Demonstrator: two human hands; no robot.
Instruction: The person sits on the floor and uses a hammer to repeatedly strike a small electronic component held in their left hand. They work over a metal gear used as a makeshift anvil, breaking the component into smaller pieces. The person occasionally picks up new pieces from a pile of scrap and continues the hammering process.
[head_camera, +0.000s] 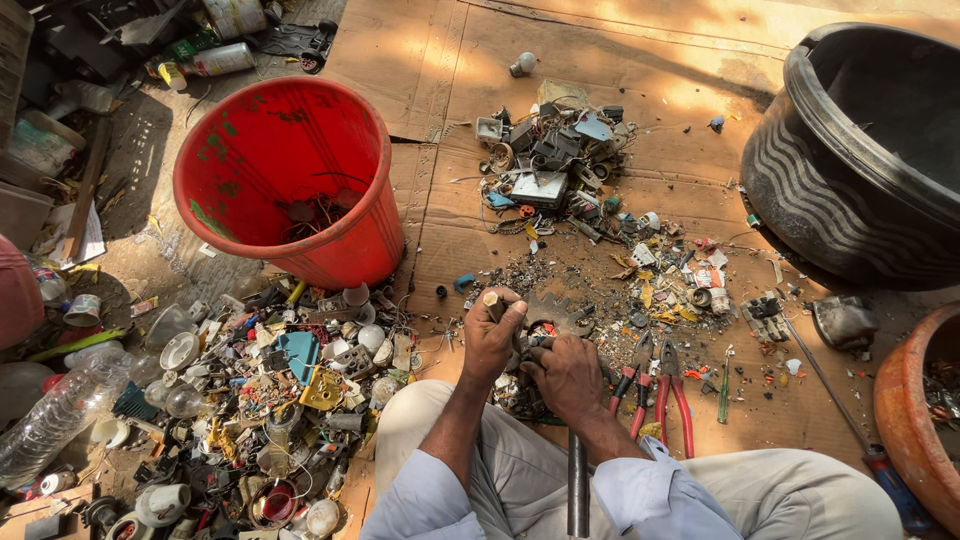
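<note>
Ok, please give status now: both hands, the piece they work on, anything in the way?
Left hand gripping a wooden tool handle. Right hand pressing a small scrap part on the cardboard. Red-handled pliers lie beside, clear of hands.

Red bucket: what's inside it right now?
The red bucket is mostly empty: a small tangle of thin wires and dark scrap lies on its bottom. Its near wall hides part of the floor, so anything there can't be seen.

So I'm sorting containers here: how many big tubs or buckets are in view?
3: a red bucket at upper left, a black tub at upper right, and an orange tub cut off at the right edge. More may lie outside the frame.
</note>
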